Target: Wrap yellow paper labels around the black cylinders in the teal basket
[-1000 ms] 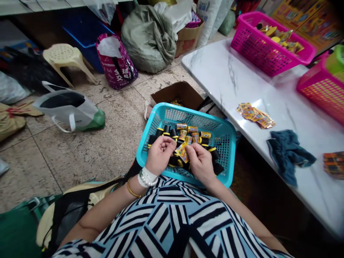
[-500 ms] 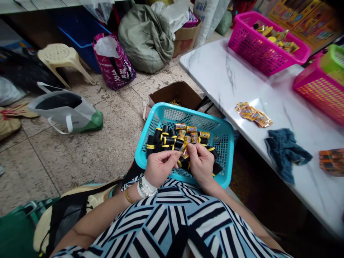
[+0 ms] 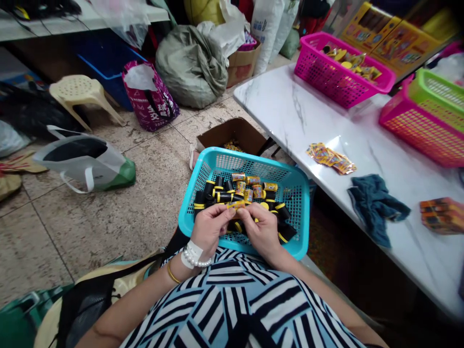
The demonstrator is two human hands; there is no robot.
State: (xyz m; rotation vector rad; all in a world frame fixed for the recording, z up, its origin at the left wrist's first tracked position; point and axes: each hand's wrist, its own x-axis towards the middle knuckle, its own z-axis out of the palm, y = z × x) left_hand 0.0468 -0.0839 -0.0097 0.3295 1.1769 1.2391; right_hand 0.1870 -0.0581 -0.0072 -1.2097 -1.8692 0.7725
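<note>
A yellow printed label [image 3: 236,205] is pinched between my left hand [image 3: 210,223] and my right hand [image 3: 261,227], thumbs and fingertips closed on its two ends. Whether a canister lies under the label is hidden by my fingers. Both hands are over a turquoise plastic basket [image 3: 304,212] at my lap. Inside it lie many small black canisters [image 3: 224,197] with yellow lids. Several canisters wrapped in yellow printed labels [image 3: 253,180] lie beyond my fingertips.
On the marble-patterned table [image 3: 279,106] to the right are a pile of yellow labels [image 3: 331,158], a blue cloth [image 3: 375,205], an orange packet [image 3: 440,215] and a filled pink basket [image 3: 337,82]. A cardboard box [image 3: 210,137] stands beyond my basket; a tote bag [image 3: 112,164] stands left.
My hands have shifted slightly left and come closer together, with the yellow label now held level between both. The camera view has tilted up slightly.
</note>
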